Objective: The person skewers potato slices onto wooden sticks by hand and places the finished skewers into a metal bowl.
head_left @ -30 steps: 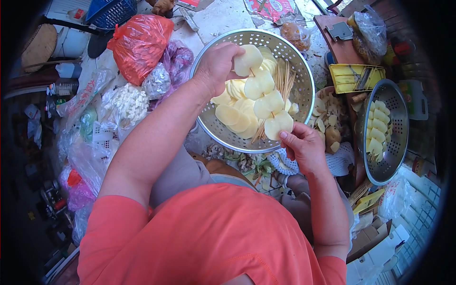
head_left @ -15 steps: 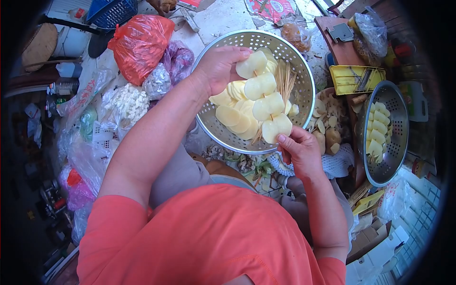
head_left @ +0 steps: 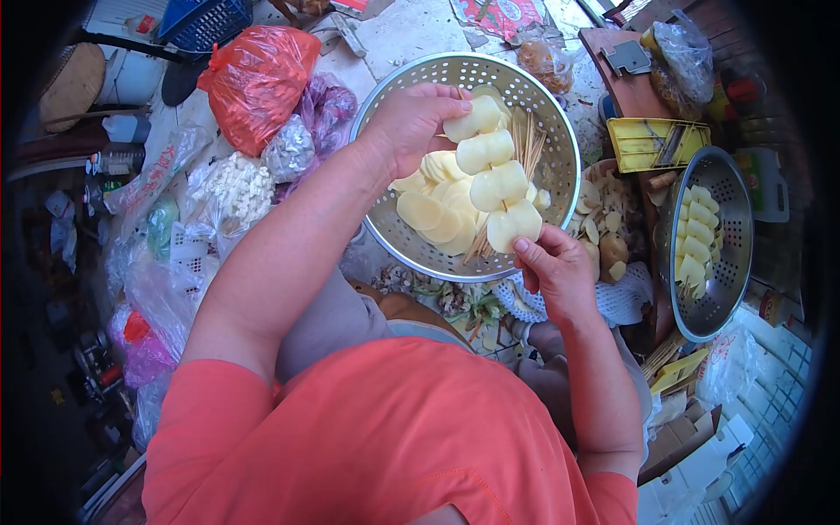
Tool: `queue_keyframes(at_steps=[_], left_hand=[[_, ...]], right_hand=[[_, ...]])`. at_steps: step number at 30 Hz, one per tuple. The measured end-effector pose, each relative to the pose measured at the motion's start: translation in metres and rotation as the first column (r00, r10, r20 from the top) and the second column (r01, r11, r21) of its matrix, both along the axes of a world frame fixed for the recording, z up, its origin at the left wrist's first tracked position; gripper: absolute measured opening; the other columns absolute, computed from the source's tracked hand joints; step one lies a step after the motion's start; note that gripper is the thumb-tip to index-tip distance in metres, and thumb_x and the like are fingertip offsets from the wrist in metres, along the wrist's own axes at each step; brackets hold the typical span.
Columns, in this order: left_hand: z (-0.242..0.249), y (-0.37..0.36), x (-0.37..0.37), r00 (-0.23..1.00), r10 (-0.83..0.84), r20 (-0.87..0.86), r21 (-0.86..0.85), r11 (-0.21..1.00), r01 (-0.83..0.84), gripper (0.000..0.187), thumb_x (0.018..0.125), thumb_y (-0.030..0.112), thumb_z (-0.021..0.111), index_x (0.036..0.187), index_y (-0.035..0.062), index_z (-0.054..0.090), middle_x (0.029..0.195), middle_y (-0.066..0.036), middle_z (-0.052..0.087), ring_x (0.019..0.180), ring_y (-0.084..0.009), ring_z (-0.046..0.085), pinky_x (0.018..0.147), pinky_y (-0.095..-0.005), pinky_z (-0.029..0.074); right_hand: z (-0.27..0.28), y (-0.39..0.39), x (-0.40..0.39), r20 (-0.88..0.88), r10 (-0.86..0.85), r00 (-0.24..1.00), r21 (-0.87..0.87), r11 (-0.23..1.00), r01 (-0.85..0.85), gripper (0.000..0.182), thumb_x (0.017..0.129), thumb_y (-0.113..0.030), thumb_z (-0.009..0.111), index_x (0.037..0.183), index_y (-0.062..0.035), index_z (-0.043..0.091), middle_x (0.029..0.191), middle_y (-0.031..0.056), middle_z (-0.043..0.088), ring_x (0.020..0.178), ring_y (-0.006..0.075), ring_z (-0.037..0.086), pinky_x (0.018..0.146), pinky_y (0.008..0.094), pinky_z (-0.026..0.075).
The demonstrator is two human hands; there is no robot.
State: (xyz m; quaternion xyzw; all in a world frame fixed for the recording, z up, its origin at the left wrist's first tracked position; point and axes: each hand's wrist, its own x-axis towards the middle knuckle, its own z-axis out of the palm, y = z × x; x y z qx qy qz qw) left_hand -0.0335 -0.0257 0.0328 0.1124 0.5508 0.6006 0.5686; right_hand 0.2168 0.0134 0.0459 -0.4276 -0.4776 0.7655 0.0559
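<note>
A skewer of potato slices [head_left: 500,186] slants across the large perforated metal basin [head_left: 378,229]. Several pale slices are threaded on its thin bamboo stick. At the upper end, my left hand [head_left: 418,122] is closed, thumb and fingers pinching the stick's end by the top slice. My right hand [head_left: 557,265] pinches the edge of the lowest slice between thumb and fingers. Beneath the skewer, loose potato slices [head_left: 430,216] lie in the basin, and a bundle of bamboo sticks [head_left: 528,144] rests along its right side.
On the right, a second perforated basin [head_left: 740,236] holds finished-looking potato skewers [head_left: 697,229]. A yellow slicer [head_left: 632,144] lies near potato peelings [head_left: 612,197] and whole potatoes [head_left: 613,248]. To the left are a red plastic bag [head_left: 262,83] and a bag of white pieces [head_left: 233,188].
Both hands have shifted slightly, the right one upward and the left a little down and right. The slices on the skewer sit slightly closer together.
</note>
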Motion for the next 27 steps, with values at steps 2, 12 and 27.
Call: queue_keyframes(at_steps=[2,12,27], left_hand=[[0.003,0.0,0.001,0.999,-0.015,-0.048,-0.027,1.0,0.014,0.025,0.085,0.014,0.061,0.107,0.0034,0.056,0.103,-0.008,0.06,0.092,-0.0202,0.061,0.079,-0.0346,0.052],[-0.051,-0.006,0.009,0.166,-0.569,-0.805,-0.521,0.813,0.259,0.028,0.074,0.009,0.06,0.101,0.0131,0.065,0.097,-0.01,0.061,0.088,-0.0243,0.061,0.073,-0.0362,0.051],[-0.015,0.015,-0.016,0.854,-0.065,-0.516,-0.129,0.992,-0.003,0.019,0.08,0.003,0.055,0.097,0.0034,0.064,0.099,-0.005,0.062,0.08,-0.0143,0.06,0.073,-0.0272,0.049]], right_hand=[[0.0,0.001,-0.001,0.011,-0.014,1.0,-0.001,1.0,0.014,0.013,0.084,-0.014,0.065,0.093,-0.0036,0.064,0.064,-0.001,0.056,0.045,0.0039,0.044,0.039,0.018,0.033],[-0.001,0.012,0.005,-0.007,-0.118,0.993,0.007,0.993,0.119,0.016,0.084,-0.015,0.065,0.094,-0.0029,0.063,0.066,-0.0003,0.057,0.044,0.0041,0.043,0.038,0.0182,0.032],[0.006,0.011,0.015,0.007,-0.058,0.998,-0.047,0.997,0.058,0.013,0.083,-0.015,0.066,0.09,-0.0042,0.063,0.064,-0.001,0.056,0.044,0.0035,0.043,0.039,0.0171,0.031]])
